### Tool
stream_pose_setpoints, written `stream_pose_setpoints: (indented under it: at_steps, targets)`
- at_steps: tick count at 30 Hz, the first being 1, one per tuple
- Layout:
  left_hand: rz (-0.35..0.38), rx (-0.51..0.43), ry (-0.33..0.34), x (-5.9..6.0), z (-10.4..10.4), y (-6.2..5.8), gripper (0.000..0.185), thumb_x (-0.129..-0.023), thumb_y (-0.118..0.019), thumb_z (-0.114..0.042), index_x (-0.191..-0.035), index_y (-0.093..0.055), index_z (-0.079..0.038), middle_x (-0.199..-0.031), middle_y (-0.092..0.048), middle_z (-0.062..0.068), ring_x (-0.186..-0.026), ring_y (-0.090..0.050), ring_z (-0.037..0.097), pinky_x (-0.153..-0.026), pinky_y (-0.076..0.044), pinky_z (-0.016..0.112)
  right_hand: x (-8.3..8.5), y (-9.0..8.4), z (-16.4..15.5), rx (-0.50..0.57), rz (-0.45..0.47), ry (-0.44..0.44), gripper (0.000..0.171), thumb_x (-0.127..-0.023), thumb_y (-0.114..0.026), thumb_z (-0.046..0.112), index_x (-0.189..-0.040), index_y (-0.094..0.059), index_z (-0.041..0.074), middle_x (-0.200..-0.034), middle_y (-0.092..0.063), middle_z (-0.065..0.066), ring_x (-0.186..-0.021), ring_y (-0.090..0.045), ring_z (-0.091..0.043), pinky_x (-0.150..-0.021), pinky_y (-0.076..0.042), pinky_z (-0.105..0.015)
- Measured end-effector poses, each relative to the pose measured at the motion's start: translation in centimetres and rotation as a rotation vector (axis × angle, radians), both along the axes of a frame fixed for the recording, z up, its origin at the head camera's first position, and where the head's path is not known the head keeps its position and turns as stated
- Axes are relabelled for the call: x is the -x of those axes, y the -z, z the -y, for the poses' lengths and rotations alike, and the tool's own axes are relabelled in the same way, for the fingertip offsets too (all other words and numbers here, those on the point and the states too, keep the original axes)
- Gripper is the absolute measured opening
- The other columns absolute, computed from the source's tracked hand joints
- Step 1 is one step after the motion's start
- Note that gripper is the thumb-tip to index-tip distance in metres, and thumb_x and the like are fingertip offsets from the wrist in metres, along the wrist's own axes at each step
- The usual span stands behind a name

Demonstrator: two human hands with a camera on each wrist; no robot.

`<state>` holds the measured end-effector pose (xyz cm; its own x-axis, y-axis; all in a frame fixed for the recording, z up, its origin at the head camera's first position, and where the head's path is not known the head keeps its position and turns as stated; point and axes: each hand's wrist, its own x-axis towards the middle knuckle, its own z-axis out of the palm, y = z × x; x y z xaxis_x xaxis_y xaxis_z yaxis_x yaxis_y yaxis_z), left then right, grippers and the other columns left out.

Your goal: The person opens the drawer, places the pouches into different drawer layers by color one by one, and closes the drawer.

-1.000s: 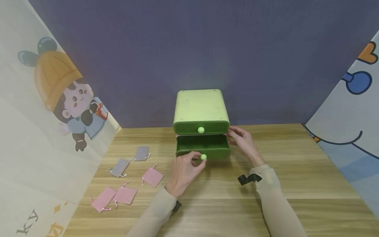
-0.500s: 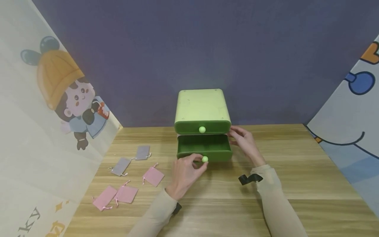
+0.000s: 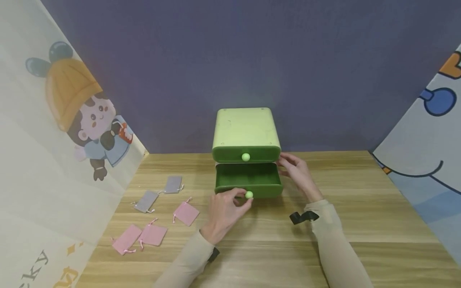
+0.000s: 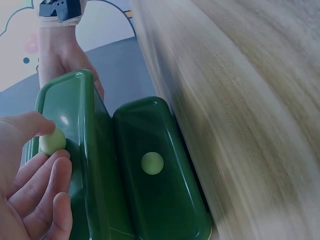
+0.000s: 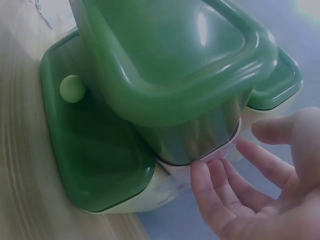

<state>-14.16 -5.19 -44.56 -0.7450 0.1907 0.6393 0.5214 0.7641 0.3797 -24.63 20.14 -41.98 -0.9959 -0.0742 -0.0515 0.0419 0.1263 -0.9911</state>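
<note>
- Green two-drawer box [image 3: 246,134] at the back middle of the wooden table [image 3: 360,208], close to the dark wall; lower drawer [image 3: 248,180] pulled out toward the camera, upper drawer [image 3: 246,154] closed.
- Pale green knob [image 3: 249,195] of the lower drawer pinched between thumb and curled fingers of the left hand [image 3: 225,212].
- Right hand [image 3: 297,173] at the box's right side, fingers straight and slightly spread, fingertips [image 5: 200,172] touching the casing.
- Black strap [image 3: 303,217] at the right wrist.
- Pink pouches [image 3: 153,235] and grey pouches [image 3: 145,201] flat on the table, well to the left of the box.
</note>
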Motion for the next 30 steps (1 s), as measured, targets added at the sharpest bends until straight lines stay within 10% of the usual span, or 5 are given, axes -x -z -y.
stream_pose_setpoints:
  at_steps: [30]
  targets:
    - [-0.004, 0.051, -0.016, -1.4, 0.4, 0.3, 0.021, -0.086, -0.089, -0.037, -0.098, -0.082, -0.021, -0.085, -0.082, -0.010, -0.059, -0.068, -0.002, -0.053, -0.040, 0.010, -0.2, 0.3, -0.4, 0.017, -0.037, -0.044, 0.054, -0.106, -0.067, 0.025, -0.153, -0.053, 0.001, -0.150, -0.056, -0.020, -0.114, -0.064, -0.006, -0.095, -0.061, -0.026]
